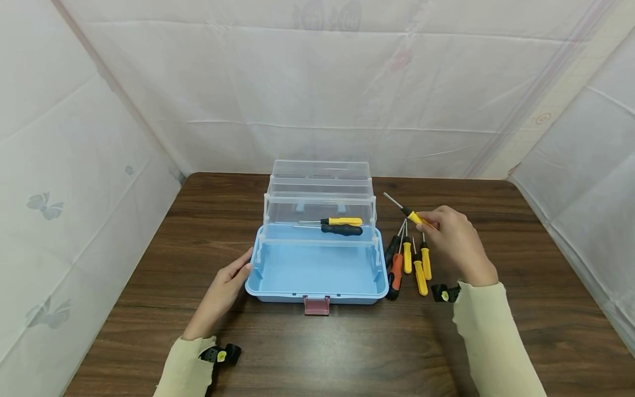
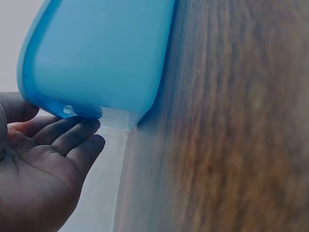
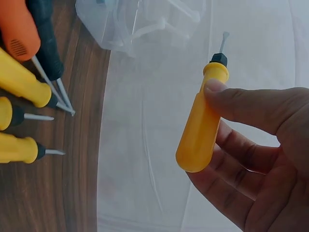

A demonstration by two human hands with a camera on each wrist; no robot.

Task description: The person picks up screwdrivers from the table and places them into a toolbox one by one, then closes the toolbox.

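Note:
My right hand (image 1: 453,237) pinches a yellow-handled screwdriver (image 3: 199,130) between thumb and fingers. Its shaft points up and left in the head view, above the table. My left hand (image 1: 228,289) touches the left side of a light-blue toolbox (image 1: 317,298); the left wrist view shows its fingers (image 2: 77,137) nearly straight against the wall. The toolbox stands opened, its clear tiered trays (image 1: 319,187) raised at the back. One tray bears another yellow screwdriver (image 1: 344,221) and a black-handled screwdriver (image 1: 342,230). The toolbox's wide lower compartment has a bare blue floor.
Right of the toolbox, several screwdrivers lie close together on the wooden table (image 1: 317,358): an orange-and-black one (image 1: 396,271), a black one (image 1: 392,251) and yellow ones (image 1: 420,278). A pink latch (image 1: 316,306) juts from the toolbox front. White sheeting (image 1: 317,82) surrounds the table's back and sides.

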